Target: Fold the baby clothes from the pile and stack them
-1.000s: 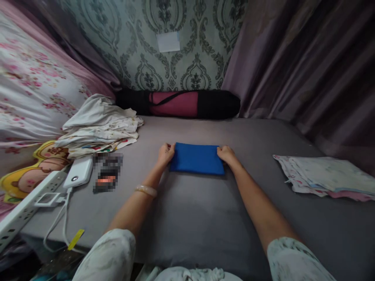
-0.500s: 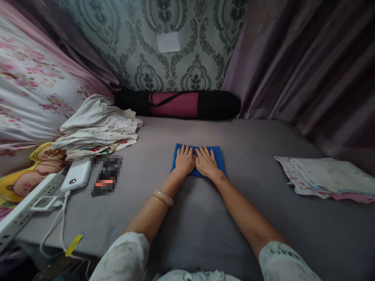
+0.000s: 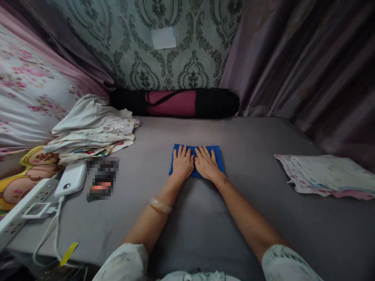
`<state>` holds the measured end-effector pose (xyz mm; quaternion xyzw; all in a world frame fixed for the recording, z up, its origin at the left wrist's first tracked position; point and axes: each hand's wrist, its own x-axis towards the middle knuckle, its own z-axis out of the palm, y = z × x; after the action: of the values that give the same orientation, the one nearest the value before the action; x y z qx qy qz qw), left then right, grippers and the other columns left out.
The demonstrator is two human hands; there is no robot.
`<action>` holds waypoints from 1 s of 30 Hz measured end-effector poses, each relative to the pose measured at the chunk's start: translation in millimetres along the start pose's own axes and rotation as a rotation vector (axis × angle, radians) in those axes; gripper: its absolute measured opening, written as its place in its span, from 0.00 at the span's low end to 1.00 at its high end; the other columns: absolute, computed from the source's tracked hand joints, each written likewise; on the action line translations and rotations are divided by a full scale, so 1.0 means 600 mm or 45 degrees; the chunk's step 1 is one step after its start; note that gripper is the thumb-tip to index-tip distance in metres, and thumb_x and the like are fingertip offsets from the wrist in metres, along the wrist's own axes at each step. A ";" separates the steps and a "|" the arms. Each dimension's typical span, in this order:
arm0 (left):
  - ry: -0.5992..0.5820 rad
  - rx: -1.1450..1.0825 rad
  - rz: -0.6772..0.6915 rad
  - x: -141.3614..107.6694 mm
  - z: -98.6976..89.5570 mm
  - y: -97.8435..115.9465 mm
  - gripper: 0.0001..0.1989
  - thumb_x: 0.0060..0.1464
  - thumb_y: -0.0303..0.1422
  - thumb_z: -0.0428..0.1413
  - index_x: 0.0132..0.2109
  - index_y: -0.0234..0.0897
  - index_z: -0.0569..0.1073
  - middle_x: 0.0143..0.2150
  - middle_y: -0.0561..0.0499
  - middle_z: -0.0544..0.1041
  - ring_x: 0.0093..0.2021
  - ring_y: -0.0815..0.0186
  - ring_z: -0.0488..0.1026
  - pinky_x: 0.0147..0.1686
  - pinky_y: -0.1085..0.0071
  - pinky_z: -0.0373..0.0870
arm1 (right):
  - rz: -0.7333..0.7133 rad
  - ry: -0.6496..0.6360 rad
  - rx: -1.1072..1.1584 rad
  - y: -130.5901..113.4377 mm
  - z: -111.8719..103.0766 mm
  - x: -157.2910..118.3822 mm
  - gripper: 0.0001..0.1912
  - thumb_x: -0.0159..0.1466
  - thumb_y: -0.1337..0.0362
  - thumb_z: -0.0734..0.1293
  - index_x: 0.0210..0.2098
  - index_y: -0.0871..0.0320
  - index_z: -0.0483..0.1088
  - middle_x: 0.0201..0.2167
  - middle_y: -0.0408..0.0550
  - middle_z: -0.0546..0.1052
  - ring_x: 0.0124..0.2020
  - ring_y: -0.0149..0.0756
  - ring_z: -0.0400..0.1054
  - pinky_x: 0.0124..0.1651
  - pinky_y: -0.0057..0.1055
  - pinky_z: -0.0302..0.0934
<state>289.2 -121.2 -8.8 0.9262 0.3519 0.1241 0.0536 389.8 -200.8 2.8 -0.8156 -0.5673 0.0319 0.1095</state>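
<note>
A folded blue cloth [image 3: 219, 159] lies flat on the grey sheet [image 3: 187, 218] in front of me. My left hand [image 3: 183, 163] rests palm down on its left half, fingers stretched forward. Beside it, nearly touching, my right hand [image 3: 206, 162] is spread flat over the right half. Neither hand grasps anything. Parts of the cloth are covered by my palms and fingers. A pale bangle [image 3: 160, 205] circles my left wrist area.
At left are a pile of pale cloths [image 3: 95, 128], a white power bank [image 3: 71, 178] with cables, a power strip [image 3: 25, 208] and a blurred-out item [image 3: 102, 178]. Folded cloths [image 3: 325, 175] lie right. A black and maroon long bag [image 3: 175, 103] lies along the wall.
Both hands stay flat on the blue cloth, with only slight shifts of the fingers. The whole view has moved a little.
</note>
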 end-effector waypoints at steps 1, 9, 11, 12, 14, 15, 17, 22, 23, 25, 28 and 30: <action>0.010 -0.003 0.013 -0.004 0.000 0.002 0.26 0.65 0.37 0.37 0.64 0.32 0.63 0.69 0.41 0.57 0.70 0.53 0.48 0.67 0.51 0.41 | 0.003 0.009 -0.004 0.000 -0.001 -0.005 0.29 0.69 0.62 0.49 0.67 0.63 0.53 0.69 0.54 0.51 0.70 0.45 0.40 0.68 0.51 0.33; -0.094 -0.003 0.024 -0.020 0.013 0.004 0.27 0.65 0.37 0.38 0.66 0.31 0.59 0.70 0.39 0.54 0.71 0.51 0.45 0.66 0.47 0.42 | 0.015 -0.007 -0.041 -0.003 0.013 -0.020 0.28 0.69 0.61 0.51 0.67 0.59 0.55 0.69 0.53 0.51 0.69 0.46 0.42 0.68 0.52 0.32; -0.104 -0.001 0.031 -0.015 0.007 0.004 0.27 0.64 0.37 0.39 0.66 0.32 0.60 0.69 0.39 0.55 0.70 0.51 0.47 0.65 0.47 0.43 | 0.008 -0.023 -0.033 -0.001 0.008 -0.018 0.28 0.69 0.61 0.50 0.66 0.59 0.56 0.69 0.53 0.52 0.69 0.46 0.43 0.68 0.52 0.33; -0.097 -0.006 0.031 -0.012 0.003 0.003 0.26 0.64 0.37 0.40 0.65 0.32 0.61 0.69 0.39 0.57 0.70 0.51 0.49 0.65 0.48 0.44 | 0.004 -0.020 -0.026 0.001 0.005 -0.017 0.28 0.69 0.61 0.50 0.66 0.60 0.56 0.69 0.54 0.52 0.69 0.46 0.43 0.68 0.52 0.33; -0.049 -0.022 0.014 -0.004 -0.005 0.000 0.27 0.64 0.39 0.40 0.65 0.31 0.61 0.67 0.38 0.59 0.68 0.52 0.52 0.65 0.51 0.46 | 0.012 0.035 -0.026 0.008 -0.001 -0.012 0.28 0.69 0.61 0.49 0.66 0.61 0.55 0.69 0.54 0.52 0.70 0.46 0.42 0.68 0.52 0.33; -0.014 -0.026 0.001 0.000 -0.007 -0.003 0.27 0.64 0.40 0.40 0.65 0.30 0.61 0.67 0.38 0.59 0.68 0.52 0.52 0.66 0.52 0.46 | 0.027 0.082 -0.035 0.013 -0.003 -0.010 0.28 0.70 0.61 0.49 0.67 0.62 0.55 0.69 0.55 0.52 0.70 0.45 0.41 0.68 0.51 0.32; 0.032 -0.021 -0.036 0.007 -0.008 -0.011 0.29 0.65 0.42 0.39 0.66 0.28 0.59 0.68 0.37 0.58 0.69 0.52 0.50 0.66 0.53 0.44 | 0.082 0.149 -0.060 0.023 -0.001 -0.005 0.29 0.70 0.60 0.48 0.67 0.66 0.53 0.69 0.56 0.52 0.70 0.46 0.40 0.68 0.50 0.32; -0.077 0.025 -0.086 0.011 0.005 -0.023 0.32 0.65 0.44 0.38 0.67 0.27 0.55 0.70 0.36 0.53 0.70 0.50 0.48 0.67 0.52 0.44 | 0.153 0.076 -0.064 0.037 0.018 0.001 0.31 0.70 0.58 0.48 0.66 0.71 0.53 0.68 0.58 0.53 0.70 0.46 0.41 0.69 0.46 0.35; -0.085 0.037 -0.088 0.011 0.006 -0.024 0.32 0.65 0.45 0.37 0.68 0.27 0.55 0.70 0.37 0.52 0.70 0.50 0.48 0.67 0.52 0.44 | 0.152 0.074 -0.060 0.038 0.020 0.001 0.31 0.70 0.58 0.47 0.66 0.70 0.53 0.68 0.57 0.53 0.70 0.45 0.41 0.69 0.46 0.35; -0.089 0.052 -0.089 0.011 0.007 -0.023 0.32 0.65 0.45 0.37 0.68 0.28 0.55 0.70 0.38 0.52 0.70 0.51 0.48 0.66 0.51 0.45 | 0.145 0.071 -0.046 0.038 0.020 0.001 0.31 0.70 0.59 0.47 0.66 0.71 0.53 0.68 0.57 0.53 0.70 0.45 0.41 0.69 0.45 0.35; -0.038 0.046 -0.113 0.013 0.002 -0.027 0.32 0.65 0.44 0.35 0.67 0.29 0.57 0.70 0.39 0.54 0.70 0.53 0.49 0.66 0.53 0.46 | 0.175 0.123 -0.013 0.043 0.014 0.001 0.31 0.70 0.59 0.47 0.66 0.71 0.53 0.68 0.58 0.54 0.70 0.46 0.42 0.69 0.44 0.36; 0.069 0.045 -0.132 0.015 -0.002 -0.035 0.31 0.66 0.43 0.33 0.67 0.28 0.56 0.70 0.39 0.53 0.70 0.54 0.46 0.67 0.54 0.45 | 0.241 0.196 -0.009 0.049 0.012 0.002 0.31 0.70 0.59 0.47 0.67 0.72 0.52 0.68 0.60 0.52 0.70 0.47 0.41 0.69 0.44 0.36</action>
<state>281.7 -99.5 -10.1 0.9039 0.4029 0.1399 0.0342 416.0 -208.4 -10.3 -0.8659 -0.4778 -0.0224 0.1464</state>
